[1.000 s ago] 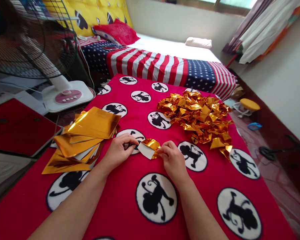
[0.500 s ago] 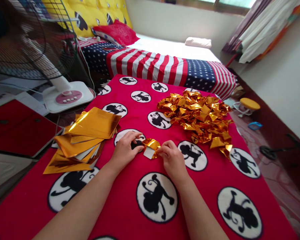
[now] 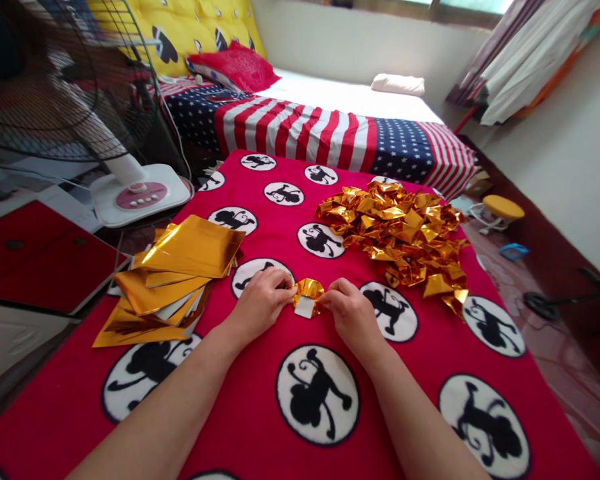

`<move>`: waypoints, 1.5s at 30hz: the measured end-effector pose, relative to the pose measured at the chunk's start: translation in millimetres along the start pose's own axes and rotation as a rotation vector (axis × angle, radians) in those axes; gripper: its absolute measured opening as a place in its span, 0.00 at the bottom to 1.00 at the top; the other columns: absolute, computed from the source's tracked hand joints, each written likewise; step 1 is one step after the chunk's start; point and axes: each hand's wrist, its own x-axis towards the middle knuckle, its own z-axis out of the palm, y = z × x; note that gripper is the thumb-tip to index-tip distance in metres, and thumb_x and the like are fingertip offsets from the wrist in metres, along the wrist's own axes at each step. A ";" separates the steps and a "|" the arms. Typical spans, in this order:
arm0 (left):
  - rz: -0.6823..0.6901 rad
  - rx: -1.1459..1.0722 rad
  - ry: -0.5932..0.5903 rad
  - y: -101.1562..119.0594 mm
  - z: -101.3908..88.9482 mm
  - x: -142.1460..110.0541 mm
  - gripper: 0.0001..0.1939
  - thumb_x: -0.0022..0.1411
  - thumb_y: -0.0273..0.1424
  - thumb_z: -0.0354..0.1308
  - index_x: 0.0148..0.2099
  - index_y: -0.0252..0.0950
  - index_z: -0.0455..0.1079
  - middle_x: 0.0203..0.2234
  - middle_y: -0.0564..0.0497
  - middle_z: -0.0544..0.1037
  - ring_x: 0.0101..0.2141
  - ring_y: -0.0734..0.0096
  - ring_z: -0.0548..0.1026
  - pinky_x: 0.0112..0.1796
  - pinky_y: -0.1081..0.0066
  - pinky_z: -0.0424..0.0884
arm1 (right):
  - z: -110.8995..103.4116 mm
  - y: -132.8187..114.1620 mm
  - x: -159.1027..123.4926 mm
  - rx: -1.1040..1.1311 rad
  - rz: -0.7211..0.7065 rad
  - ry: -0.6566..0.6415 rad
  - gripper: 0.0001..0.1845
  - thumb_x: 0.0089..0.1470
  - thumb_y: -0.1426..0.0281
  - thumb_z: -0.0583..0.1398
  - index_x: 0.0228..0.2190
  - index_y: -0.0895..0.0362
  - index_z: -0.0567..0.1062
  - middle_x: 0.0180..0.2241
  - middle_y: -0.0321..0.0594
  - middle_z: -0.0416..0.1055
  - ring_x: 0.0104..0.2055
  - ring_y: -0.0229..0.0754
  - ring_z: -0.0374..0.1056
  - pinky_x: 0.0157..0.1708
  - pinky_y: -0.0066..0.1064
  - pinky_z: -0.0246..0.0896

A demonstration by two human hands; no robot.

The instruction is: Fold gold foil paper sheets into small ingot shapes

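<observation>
A small folded piece of gold foil paper with a white patch on its near side sits between my hands, low over the red cloth. My left hand pinches its left end between thumb and fingers. At the right end, my right hand pinches it the same way. To the left lies a stack of flat gold foil sheets, fanned out unevenly. A large heap of folded gold foil pieces spreads across the far right of the cloth.
The table bears a red cloth with monkey figures in white circles. A white fan stands at the left beside a red panel. Beyond the table is a bed with a flag-patterned cover. A yellow stool stands right.
My left hand has closed from spread fingers onto the left end of the foil piece. The right hand keeps its pinch. The view has shifted slightly.
</observation>
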 end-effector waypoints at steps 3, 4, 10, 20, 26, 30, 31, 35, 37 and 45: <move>0.022 -0.084 0.037 1.1 2.5 -0.5 0.09 0.63 0.24 0.54 0.36 0.35 0.76 0.35 0.46 0.75 0.39 0.66 0.71 0.42 0.64 0.68 | 3.7 -1.0 -5.0 -0.021 -0.024 0.060 0.12 0.59 0.78 0.54 0.30 0.56 0.76 0.31 0.40 0.68 0.35 0.40 0.65 0.35 0.29 0.61; 0.030 -0.122 0.049 0.5 3.3 -0.4 0.09 0.63 0.24 0.54 0.35 0.35 0.76 0.34 0.47 0.75 0.39 0.66 0.71 0.42 0.65 0.68 | 5.0 -2.3 -7.3 -0.030 -0.024 0.078 0.12 0.60 0.78 0.54 0.30 0.56 0.76 0.32 0.40 0.68 0.36 0.40 0.65 0.35 0.30 0.61; 0.065 -0.206 -0.028 -0.2 -3.3 -3.3 0.12 0.62 0.22 0.54 0.42 0.37 0.77 0.38 0.46 0.76 0.42 0.65 0.72 0.46 0.63 0.69 | 2.6 -11.4 -17.5 -0.065 -0.032 0.016 0.11 0.59 0.77 0.54 0.33 0.57 0.77 0.35 0.43 0.69 0.38 0.43 0.64 0.38 0.34 0.62; 0.057 -0.232 0.013 -2.8 0.7 -6.7 0.11 0.63 0.25 0.54 0.44 0.38 0.77 0.38 0.45 0.78 0.42 0.64 0.73 0.45 0.61 0.70 | 7.2 -8.0 -20.2 -0.032 -0.015 0.071 0.10 0.60 0.73 0.55 0.33 0.56 0.77 0.35 0.42 0.69 0.38 0.42 0.64 0.38 0.34 0.62; 0.076 -0.256 0.051 -3.1 1.3 -7.4 0.10 0.62 0.25 0.56 0.43 0.38 0.77 0.39 0.46 0.79 0.43 0.64 0.74 0.46 0.61 0.71 | 9.6 -7.6 -19.2 -0.006 -0.011 0.117 0.10 0.61 0.74 0.55 0.33 0.55 0.76 0.35 0.41 0.69 0.38 0.41 0.65 0.38 0.33 0.62; 0.064 -0.252 0.063 -3.4 1.4 -7.8 0.09 0.63 0.26 0.56 0.42 0.38 0.77 0.40 0.46 0.79 0.43 0.66 0.74 0.46 0.62 0.71 | 8.7 -8.0 -18.1 0.023 0.011 0.131 0.10 0.60 0.74 0.55 0.34 0.55 0.76 0.34 0.41 0.69 0.36 0.40 0.66 0.36 0.32 0.63; 0.070 -0.245 0.043 -3.6 0.6 -8.4 0.09 0.63 0.27 0.57 0.42 0.39 0.78 0.41 0.47 0.79 0.44 0.65 0.74 0.47 0.62 0.70 | 7.7 -8.3 -18.8 0.025 0.009 0.123 0.10 0.60 0.74 0.55 0.34 0.55 0.77 0.35 0.41 0.69 0.37 0.41 0.66 0.37 0.32 0.63; 0.103 -0.146 -0.105 -3.0 -5.7 -11.8 0.10 0.61 0.30 0.59 0.44 0.44 0.78 0.50 0.50 0.76 0.50 0.61 0.70 0.52 0.56 0.67 | 2.5 -10.9 -26.0 0.000 -0.007 0.044 0.09 0.59 0.74 0.57 0.39 0.55 0.77 0.39 0.42 0.69 0.41 0.43 0.65 0.41 0.36 0.62; 0.103 -0.106 -0.150 -1.9 -8.7 -13.0 0.11 0.61 0.31 0.59 0.45 0.45 0.77 0.53 0.51 0.75 0.52 0.60 0.69 0.53 0.55 0.65 | 0.5 -12.9 -30.1 -0.026 -0.006 0.008 0.12 0.58 0.74 0.58 0.43 0.55 0.76 0.41 0.44 0.68 0.43 0.45 0.64 0.43 0.39 0.62; 0.076 -0.107 -0.185 -0.3 -10.3 -13.6 0.13 0.61 0.32 0.59 0.48 0.47 0.76 0.54 0.50 0.73 0.52 0.58 0.68 0.53 0.53 0.64 | -0.1 -19.6 -36.2 -0.131 -0.026 -0.018 0.16 0.60 0.73 0.54 0.47 0.51 0.75 0.45 0.45 0.68 0.43 0.46 0.63 0.44 0.41 0.61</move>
